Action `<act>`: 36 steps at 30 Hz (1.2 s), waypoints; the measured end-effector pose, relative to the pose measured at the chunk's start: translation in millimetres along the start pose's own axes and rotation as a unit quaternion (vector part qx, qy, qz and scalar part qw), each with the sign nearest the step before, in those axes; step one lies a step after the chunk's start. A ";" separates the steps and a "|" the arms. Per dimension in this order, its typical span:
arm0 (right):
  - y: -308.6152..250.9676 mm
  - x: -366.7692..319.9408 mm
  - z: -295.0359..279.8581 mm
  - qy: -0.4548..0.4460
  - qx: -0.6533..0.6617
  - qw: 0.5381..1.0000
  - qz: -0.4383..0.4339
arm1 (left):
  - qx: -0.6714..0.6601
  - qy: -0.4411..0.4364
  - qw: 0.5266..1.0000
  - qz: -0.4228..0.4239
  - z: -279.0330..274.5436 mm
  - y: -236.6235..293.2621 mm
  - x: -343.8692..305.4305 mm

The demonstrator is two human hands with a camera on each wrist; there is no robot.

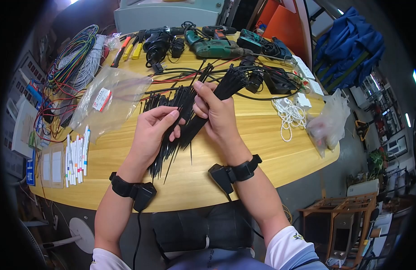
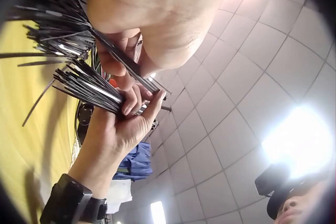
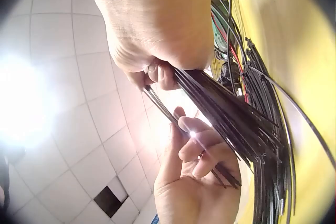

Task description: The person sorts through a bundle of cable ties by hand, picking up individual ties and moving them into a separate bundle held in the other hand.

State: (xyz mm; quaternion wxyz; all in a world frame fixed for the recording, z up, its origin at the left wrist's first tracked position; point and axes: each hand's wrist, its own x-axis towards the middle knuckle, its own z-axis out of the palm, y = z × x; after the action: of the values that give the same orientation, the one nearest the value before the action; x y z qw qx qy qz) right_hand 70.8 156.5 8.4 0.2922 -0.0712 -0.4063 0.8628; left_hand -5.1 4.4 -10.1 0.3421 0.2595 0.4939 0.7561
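**Two hands, two lots of black ties over a crowded counter**

The yellow wooden counter (image 1: 262, 135) carries everything, and the bundle of black cable ties (image 1: 228, 83) is held just above its middle, slanting from far right to near left. Everything else is placed from that bundle.

Far out on the person's left of it lies the coil of coloured wire (image 1: 75, 58), the biggest heap on the counter. Between the coil and the bundle sits a clear plastic bag (image 1: 111, 99) with a white and red label showing through. Beyond the bundle, toward the far edge, a green drill (image 1: 214, 47) lies on its side among black leads and other tools.

The right hand (image 1: 217, 114) holds the bundle at about mid-length. Its fingers (image 1: 203, 92) are clamped round the ties, with the tips of the ties fanning out past them (the left wrist view shows the same curled grip from below). The left hand (image 1: 151, 132) sits just beside the bundle on its near-left side. Its fingers (image 1: 172, 116) and thumb are closed on a thinner sheaf (image 1: 165, 153) of the same ties, whose tails hang down toward the counter.

To the right of the bundle lies a tangle of white cord (image 1: 289, 114). Well to its near left, a row of markers (image 1: 77, 153) lies side by side.
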 end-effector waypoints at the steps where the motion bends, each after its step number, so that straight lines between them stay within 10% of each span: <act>1: 0.0 -0.6 0.8 0.002 -0.001 1.000 0.000 | 0.000 0.001 1.000 0.000 0.0 -0.2 -0.2; 36: 5.3 -5.6 5.6 0.045 -0.078 0.991 0.094 | 0.103 -0.015 0.995 -0.003 4.0 -2.1 -0.8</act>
State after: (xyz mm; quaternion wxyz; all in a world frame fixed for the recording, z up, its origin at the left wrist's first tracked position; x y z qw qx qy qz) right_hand 71.0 147.1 7.5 0.2214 -0.1706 -0.4500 0.8482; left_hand -1.2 6.7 -10.5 0.3228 0.3029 0.5646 0.6966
